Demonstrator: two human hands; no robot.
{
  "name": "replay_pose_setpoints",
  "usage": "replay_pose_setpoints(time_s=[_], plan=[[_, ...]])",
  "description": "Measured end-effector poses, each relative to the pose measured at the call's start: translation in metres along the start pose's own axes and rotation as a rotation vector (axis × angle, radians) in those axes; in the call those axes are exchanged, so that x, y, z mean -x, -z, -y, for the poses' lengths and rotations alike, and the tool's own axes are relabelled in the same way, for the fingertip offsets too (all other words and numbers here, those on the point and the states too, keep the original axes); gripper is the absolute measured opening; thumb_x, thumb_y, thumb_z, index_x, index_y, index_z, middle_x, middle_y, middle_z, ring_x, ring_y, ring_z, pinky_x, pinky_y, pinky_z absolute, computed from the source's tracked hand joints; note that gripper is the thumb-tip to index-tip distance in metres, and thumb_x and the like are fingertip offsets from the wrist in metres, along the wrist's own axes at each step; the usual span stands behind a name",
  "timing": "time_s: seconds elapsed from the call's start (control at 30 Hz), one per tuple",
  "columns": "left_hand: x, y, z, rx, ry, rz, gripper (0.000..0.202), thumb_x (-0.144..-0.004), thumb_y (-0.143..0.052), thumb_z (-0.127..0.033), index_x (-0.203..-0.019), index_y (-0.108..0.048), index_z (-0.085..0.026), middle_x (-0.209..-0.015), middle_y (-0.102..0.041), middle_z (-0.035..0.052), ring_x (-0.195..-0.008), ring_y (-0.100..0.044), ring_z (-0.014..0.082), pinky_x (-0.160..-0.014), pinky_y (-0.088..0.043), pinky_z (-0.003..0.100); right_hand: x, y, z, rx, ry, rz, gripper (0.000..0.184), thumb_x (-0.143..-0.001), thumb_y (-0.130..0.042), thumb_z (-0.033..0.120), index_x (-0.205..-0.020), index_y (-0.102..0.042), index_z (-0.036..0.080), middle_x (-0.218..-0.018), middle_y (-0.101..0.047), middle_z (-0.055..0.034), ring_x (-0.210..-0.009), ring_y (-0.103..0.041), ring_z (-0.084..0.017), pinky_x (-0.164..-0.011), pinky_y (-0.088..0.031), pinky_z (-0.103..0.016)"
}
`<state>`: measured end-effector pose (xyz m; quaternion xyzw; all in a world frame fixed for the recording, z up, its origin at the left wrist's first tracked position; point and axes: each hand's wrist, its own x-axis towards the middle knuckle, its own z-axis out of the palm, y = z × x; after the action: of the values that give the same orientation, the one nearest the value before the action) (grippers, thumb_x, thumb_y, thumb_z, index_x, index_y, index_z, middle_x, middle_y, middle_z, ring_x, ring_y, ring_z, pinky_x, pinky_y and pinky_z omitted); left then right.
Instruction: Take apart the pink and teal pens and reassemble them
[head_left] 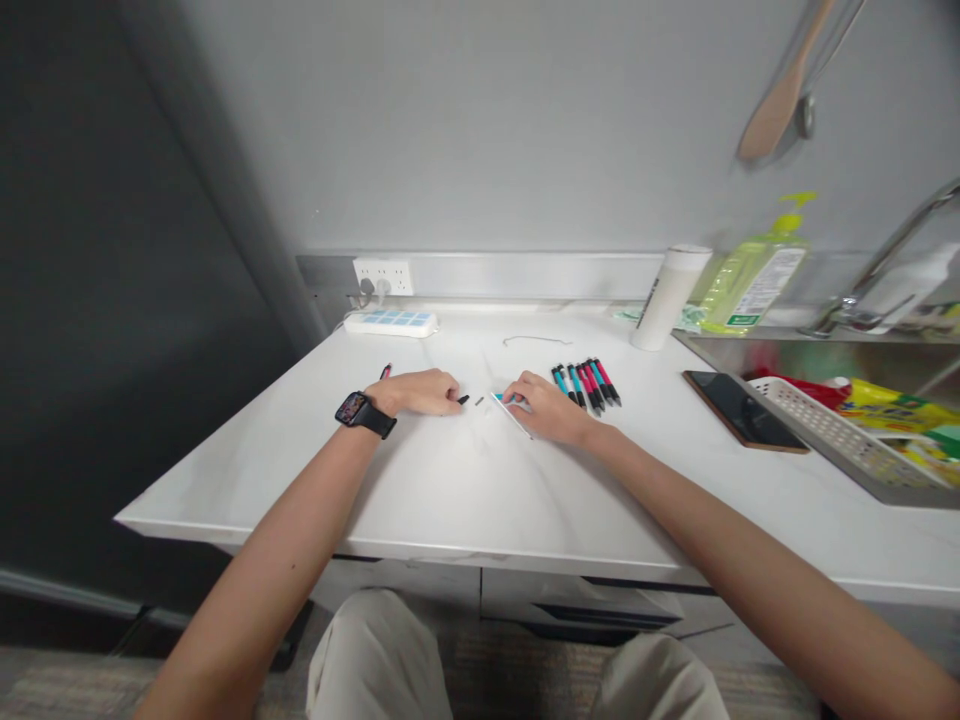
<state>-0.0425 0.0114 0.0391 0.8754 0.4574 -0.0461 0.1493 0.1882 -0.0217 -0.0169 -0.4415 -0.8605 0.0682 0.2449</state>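
My left hand (pixel 420 391) rests on the white counter (pixel 465 480), fingers curled round a pen part whose black tip (pixel 463 400) sticks out to the right. A pink end (pixel 385 371) shows behind the hand. My right hand (pixel 546 406) lies close beside it, fingers pinched on a thin white refill (pixel 514 417) with a teal piece (pixel 499 397) at its top. A tiny dark part (pixel 479 401) lies between the two hands. Several teal and pink pens (pixel 586 384) lie in a row just right of my right hand.
A white power strip (pixel 390 322) sits at the back by a wall socket. A bent wire (pixel 536 340) lies behind the pens. To the right stand a white cylinder (pixel 667 297), a green soap bottle (pixel 754 280), a dark phone (pixel 742 410) and a sink with a basket (pixel 832 430).
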Motion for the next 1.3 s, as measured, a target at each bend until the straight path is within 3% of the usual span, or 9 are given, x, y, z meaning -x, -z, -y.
replay_pose_setpoints(time_s=[0.4,0.67,0.83,0.93,1.03,1.2,1.3], plan=[[-0.001,-0.003,0.0,0.151,-0.016,-0.055,0.011,-0.06,-0.055,-0.027,-0.052,-0.055,-0.019,-0.053,-0.055,-0.0005,-0.052,-0.043,0.0134,-0.054,-0.027,0.027,0.0,0.001,0.007,-0.032,0.047,0.027,0.015,-0.085,-0.051,0.013,-0.093,-0.064,0.016,-0.089,-0.056,-0.006,-0.09,-0.056,-0.016,-0.089,-0.043,-0.031],[-0.005,-0.003,0.0,0.158,-0.018,-0.033,0.017,-0.066,-0.049,-0.029,-0.053,-0.052,-0.018,-0.055,-0.053,-0.0005,-0.055,-0.042,0.0132,-0.055,-0.028,0.027,0.0,0.001,0.001,0.031,0.018,-0.02,0.02,-0.084,-0.049,0.011,-0.093,-0.066,0.017,-0.11,-0.057,-0.0099,-0.103,-0.055,-0.019,-0.096,-0.041,-0.035],[-0.012,-0.005,0.001,0.554,-0.069,-0.094,0.022,-0.07,-0.046,-0.031,-0.052,-0.049,-0.018,-0.055,-0.05,-0.0002,-0.055,-0.043,0.0127,-0.057,-0.033,0.026,-0.001,-0.002,-0.004,0.085,-0.016,-0.021,0.021,-0.083,-0.05,0.013,-0.097,-0.066,0.017,-0.106,-0.061,-0.0103,-0.102,-0.056,-0.021,-0.095,-0.042,-0.038],[-0.016,-0.009,-0.005,0.915,0.005,-0.151,0.018,-0.07,-0.048,-0.031,-0.058,-0.05,-0.017,-0.06,-0.054,0.0014,-0.055,-0.046,0.0123,-0.056,-0.037,0.027,-0.002,-0.002,-0.007,0.113,-0.017,-0.057,0.026,-0.083,-0.049,0.012,-0.104,-0.065,0.015,-0.116,-0.058,-0.0129,-0.106,-0.055,-0.022,-0.096,-0.041,-0.038],[-0.019,-0.012,-0.01,1.2,0.045,-0.194,0.013,-0.068,-0.054,-0.028,-0.062,-0.049,-0.017,-0.061,-0.054,0.0005,-0.053,-0.047,0.01,-0.055,-0.037,0.025,-0.003,0.0,-0.007,0.153,-0.023,-0.018,0.027,-0.084,-0.049,0.012,-0.105,-0.065,0.014,-0.114,-0.061,-0.0129,-0.105,-0.056,-0.023,-0.095,-0.041,-0.038],[-0.022,-0.012,-0.014,1.401,0.014,-0.413,0.015,-0.065,-0.063,-0.021,-0.065,-0.049,-0.016,-0.064,-0.053,-0.0013,-0.057,-0.049,0.0071,-0.052,-0.034,0.021,-0.002,0.006,-0.002,0.231,-0.106,-0.031,0.021,-0.084,-0.05,0.012,-0.095,-0.068,0.015,-0.101,-0.063,-0.012,-0.096,-0.057,-0.022,-0.091,-0.041,-0.036],[-0.021,-0.009,-0.018,1.487,0.044,-0.512,0.015,-0.065,-0.064,-0.021,-0.068,-0.05,-0.015,-0.07,-0.057,-0.0004,-0.061,-0.053,0.0071,-0.054,-0.036,0.02,-0.001,0.003,0.003,0.194,-0.05,-0.031,0.022,-0.086,-0.048,0.012,-0.096,-0.067,0.015,-0.104,-0.061,-0.0114,-0.097,-0.056,-0.021,-0.09,-0.041,-0.035]])
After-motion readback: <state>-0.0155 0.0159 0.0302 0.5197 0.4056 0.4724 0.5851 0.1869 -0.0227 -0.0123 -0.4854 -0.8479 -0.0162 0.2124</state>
